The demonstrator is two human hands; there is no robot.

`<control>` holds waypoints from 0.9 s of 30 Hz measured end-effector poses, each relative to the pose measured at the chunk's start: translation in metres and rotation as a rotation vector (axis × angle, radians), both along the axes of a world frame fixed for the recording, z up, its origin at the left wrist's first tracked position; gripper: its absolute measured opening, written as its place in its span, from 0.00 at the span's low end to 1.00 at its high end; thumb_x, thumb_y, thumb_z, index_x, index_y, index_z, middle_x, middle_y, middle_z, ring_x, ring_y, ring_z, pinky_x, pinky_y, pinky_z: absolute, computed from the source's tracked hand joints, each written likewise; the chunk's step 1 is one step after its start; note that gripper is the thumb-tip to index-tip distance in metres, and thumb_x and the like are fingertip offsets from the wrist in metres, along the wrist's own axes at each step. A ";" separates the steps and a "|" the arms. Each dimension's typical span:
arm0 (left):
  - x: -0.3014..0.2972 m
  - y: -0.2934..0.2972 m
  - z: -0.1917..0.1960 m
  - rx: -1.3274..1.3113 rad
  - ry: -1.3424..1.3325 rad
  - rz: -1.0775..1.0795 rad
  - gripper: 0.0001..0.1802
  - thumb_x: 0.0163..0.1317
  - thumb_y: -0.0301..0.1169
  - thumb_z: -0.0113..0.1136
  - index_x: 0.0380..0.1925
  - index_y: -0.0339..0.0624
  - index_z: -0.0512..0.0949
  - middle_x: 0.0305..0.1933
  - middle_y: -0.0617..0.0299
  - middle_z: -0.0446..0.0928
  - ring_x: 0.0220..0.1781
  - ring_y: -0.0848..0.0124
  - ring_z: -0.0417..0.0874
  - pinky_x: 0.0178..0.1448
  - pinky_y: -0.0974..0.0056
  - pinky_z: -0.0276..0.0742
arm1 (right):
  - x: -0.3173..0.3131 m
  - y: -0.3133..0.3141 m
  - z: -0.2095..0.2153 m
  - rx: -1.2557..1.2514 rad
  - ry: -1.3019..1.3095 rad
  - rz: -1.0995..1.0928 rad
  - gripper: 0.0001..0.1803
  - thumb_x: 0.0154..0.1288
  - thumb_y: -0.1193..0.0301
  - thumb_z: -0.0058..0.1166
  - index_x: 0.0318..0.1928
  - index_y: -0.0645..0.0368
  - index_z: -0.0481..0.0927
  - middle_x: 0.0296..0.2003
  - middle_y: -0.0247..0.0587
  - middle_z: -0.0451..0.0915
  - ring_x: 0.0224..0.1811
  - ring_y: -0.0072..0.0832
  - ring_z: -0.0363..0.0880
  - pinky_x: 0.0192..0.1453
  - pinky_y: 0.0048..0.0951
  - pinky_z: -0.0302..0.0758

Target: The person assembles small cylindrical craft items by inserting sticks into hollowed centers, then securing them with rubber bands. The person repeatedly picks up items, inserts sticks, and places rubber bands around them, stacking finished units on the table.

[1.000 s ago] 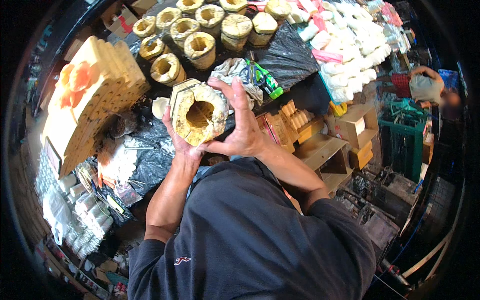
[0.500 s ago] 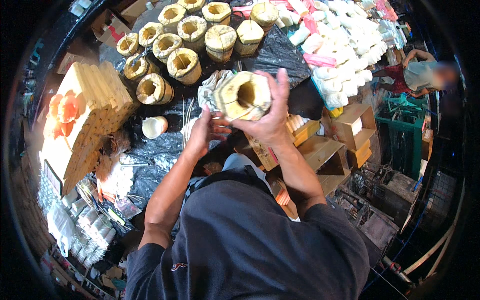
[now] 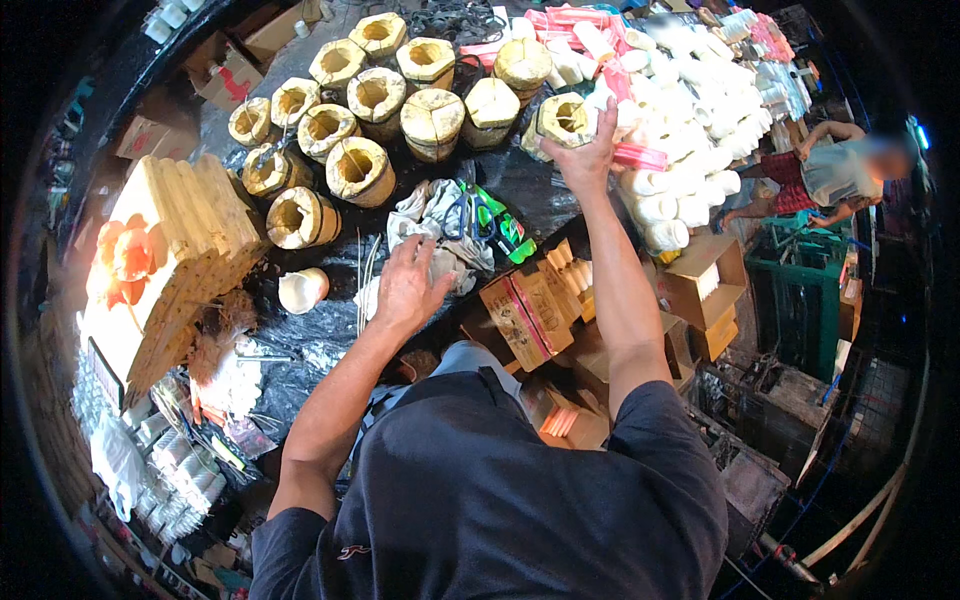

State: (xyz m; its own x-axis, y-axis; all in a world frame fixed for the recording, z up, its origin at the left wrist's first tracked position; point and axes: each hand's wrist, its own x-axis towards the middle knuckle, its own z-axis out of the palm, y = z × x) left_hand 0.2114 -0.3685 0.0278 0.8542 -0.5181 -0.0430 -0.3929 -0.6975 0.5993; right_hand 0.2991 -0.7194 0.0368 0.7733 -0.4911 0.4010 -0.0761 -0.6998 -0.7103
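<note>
My right hand (image 3: 585,155) reaches to the far side of the black-covered table, thumb and fingers round a hollow, many-sided yellow block (image 3: 546,134). The block stands tilted beside the row of similar blocks, close to the pile of white pieces. My left hand (image 3: 408,290) is open, fingers spread, over the edge of a crumpled grey cloth (image 3: 432,212); it holds nothing. On the cloth's right lie scissors with dark blue handles (image 3: 484,222) and a green plastic packet or bottle (image 3: 508,232). A white cup-like piece (image 3: 303,291) lies to the left of that hand.
Several hollow yellow blocks (image 3: 361,172) stand at the back left. Stacked yellow slabs (image 3: 190,225) rise at left. White cylinders (image 3: 690,110) pile up at right, above open cardboard boxes (image 3: 705,265). Another person (image 3: 835,170) is at the far right.
My right hand has carried the hollow block away and right, to the end of the row. My left hand has let go of it and drawn back, leaving the cloth, scissors and green item in view.
</note>
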 end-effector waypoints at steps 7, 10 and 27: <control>0.010 -0.011 0.001 0.007 -0.069 0.076 0.39 0.61 0.43 0.76 0.68 0.36 0.73 0.73 0.37 0.69 0.74 0.38 0.70 0.71 0.38 0.71 | 0.016 -0.010 -0.023 0.010 -0.008 0.079 0.76 0.38 0.68 0.88 0.84 0.57 0.48 0.63 0.59 0.80 0.64 0.49 0.82 0.71 0.46 0.78; 0.040 -0.035 0.007 -0.089 -0.244 0.147 0.42 0.60 0.42 0.77 0.71 0.36 0.70 0.74 0.37 0.67 0.76 0.38 0.68 0.73 0.37 0.70 | 0.014 -0.009 -0.026 0.036 0.026 0.060 0.76 0.40 0.67 0.88 0.84 0.58 0.46 0.64 0.59 0.80 0.64 0.48 0.83 0.71 0.45 0.78; 0.192 -0.077 0.027 0.193 -0.684 -0.022 0.44 0.45 0.40 0.81 0.62 0.33 0.75 0.56 0.51 0.79 0.62 0.53 0.75 0.61 0.48 0.68 | -0.144 0.045 -0.058 0.208 0.042 0.267 0.13 0.58 0.84 0.66 0.45 0.66 0.85 0.56 0.51 0.86 0.58 0.43 0.84 0.65 0.36 0.79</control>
State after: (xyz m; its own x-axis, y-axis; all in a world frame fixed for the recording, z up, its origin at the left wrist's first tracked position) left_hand 0.4036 -0.4452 0.0551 0.7122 -0.5726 0.4061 -0.6518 -0.7542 0.0797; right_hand 0.1555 -0.6742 -0.0209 0.8996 -0.3366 0.2782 0.0581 -0.5392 -0.8401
